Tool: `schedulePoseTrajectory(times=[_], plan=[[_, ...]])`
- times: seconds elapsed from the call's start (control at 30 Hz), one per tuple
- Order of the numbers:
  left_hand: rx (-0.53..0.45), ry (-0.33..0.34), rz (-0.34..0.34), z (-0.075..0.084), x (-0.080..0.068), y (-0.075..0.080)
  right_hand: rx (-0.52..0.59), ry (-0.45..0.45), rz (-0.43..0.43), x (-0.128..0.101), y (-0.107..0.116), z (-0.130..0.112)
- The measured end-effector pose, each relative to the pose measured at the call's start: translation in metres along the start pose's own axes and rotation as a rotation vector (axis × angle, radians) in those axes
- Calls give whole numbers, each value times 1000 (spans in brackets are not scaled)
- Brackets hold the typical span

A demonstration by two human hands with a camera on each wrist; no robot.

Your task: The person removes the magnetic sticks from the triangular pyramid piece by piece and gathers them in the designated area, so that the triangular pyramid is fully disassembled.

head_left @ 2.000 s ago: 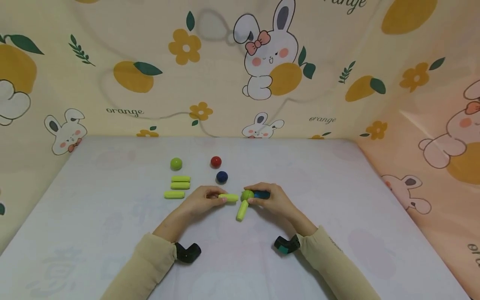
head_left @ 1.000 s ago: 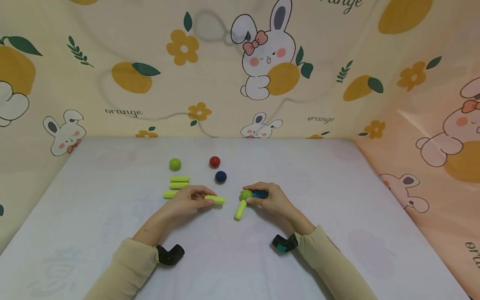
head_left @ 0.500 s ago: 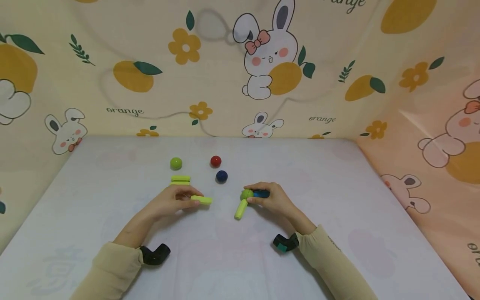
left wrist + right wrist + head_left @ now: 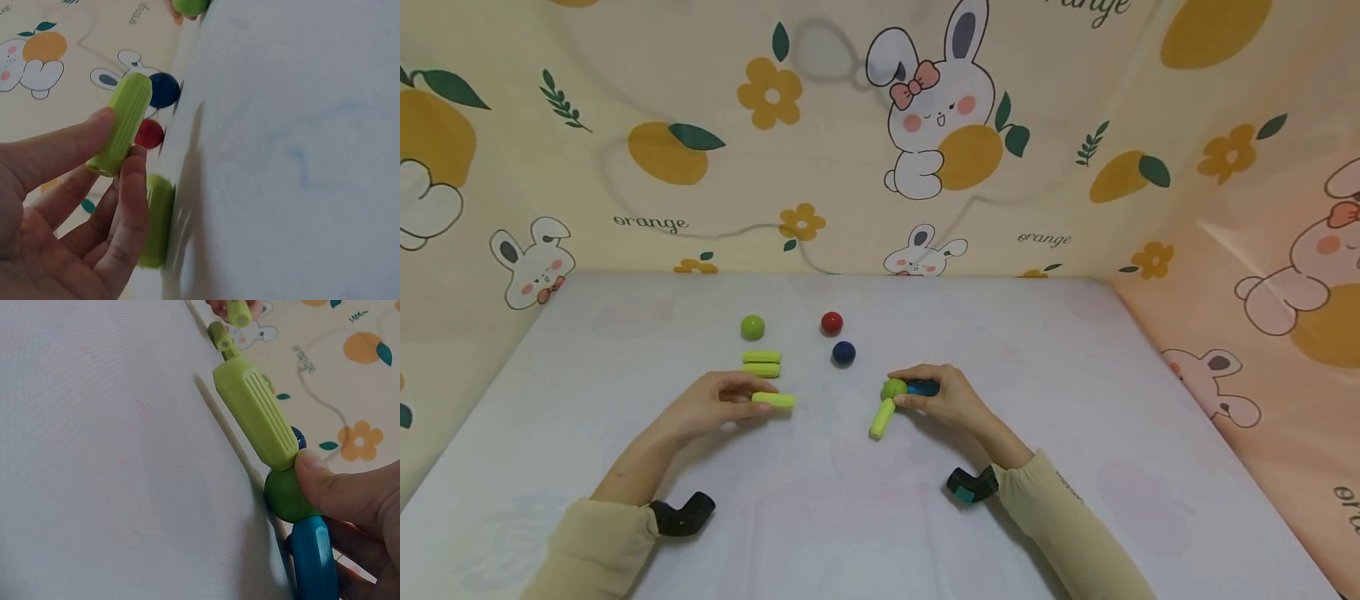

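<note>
My left hand (image 4: 711, 408) pinches a yellow-green ribbed plastic rod (image 4: 773, 401) between thumb and fingers; the left wrist view shows this rod (image 4: 122, 125) tilted above the white tabletop. To the right, my right hand (image 4: 951, 400) grips a joined piece. It consists of a green ball (image 4: 894, 389) with a yellow-green rod (image 4: 882, 419) pointing toward me and a blue rod (image 4: 923, 387) running under my fingers. In the right wrist view, my thumb presses where the yellow-green rod (image 4: 256, 412) meets the ball (image 4: 290, 495), and the blue rod (image 4: 314, 559) extends below.
Just beyond my left hand lie two parallel yellow-green rods (image 4: 762, 357). Farther back are a loose green ball (image 4: 752, 327), a red ball (image 4: 831, 323) and a dark blue ball (image 4: 844, 353). A printed cloth wall (image 4: 850, 167) borders the white table (image 4: 1037, 333).
My left hand has moved left with its rod, away from the green ball, and now covers where another rod lay. My right hand holds the joined piece in nearly the same place.
</note>
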State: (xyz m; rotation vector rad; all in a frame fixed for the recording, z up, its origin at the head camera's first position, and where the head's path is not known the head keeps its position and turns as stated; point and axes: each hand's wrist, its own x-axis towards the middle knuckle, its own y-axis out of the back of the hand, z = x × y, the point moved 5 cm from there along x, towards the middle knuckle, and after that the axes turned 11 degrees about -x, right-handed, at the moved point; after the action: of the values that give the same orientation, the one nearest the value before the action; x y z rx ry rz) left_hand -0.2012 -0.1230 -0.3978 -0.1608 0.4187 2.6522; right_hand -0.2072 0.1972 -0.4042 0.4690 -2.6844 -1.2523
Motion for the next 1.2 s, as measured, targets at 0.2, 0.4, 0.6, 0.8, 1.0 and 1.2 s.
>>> schedulePoseTrajectory(times=[0.2, 0.4, 0.6, 0.8, 1.0, 1.2], plan=[[7, 40, 27, -6, -6, 8, 5, -3, 0, 0, -1, 0], [3, 47, 35, -8, -8, 11, 16, -13, 0, -1, -1, 1], [8, 56, 47, -10, -9, 12, 26, -15, 4, -1, -1, 1], [9, 74, 62, -11, -10, 12, 23, 3, 6, 0, -1, 1], [9, 81, 65, -15, -9, 12, 36, 26, 13, 0, -2, 1], [8, 90, 77, -18, -8, 11, 44, 24, 18, 0, -2, 1]])
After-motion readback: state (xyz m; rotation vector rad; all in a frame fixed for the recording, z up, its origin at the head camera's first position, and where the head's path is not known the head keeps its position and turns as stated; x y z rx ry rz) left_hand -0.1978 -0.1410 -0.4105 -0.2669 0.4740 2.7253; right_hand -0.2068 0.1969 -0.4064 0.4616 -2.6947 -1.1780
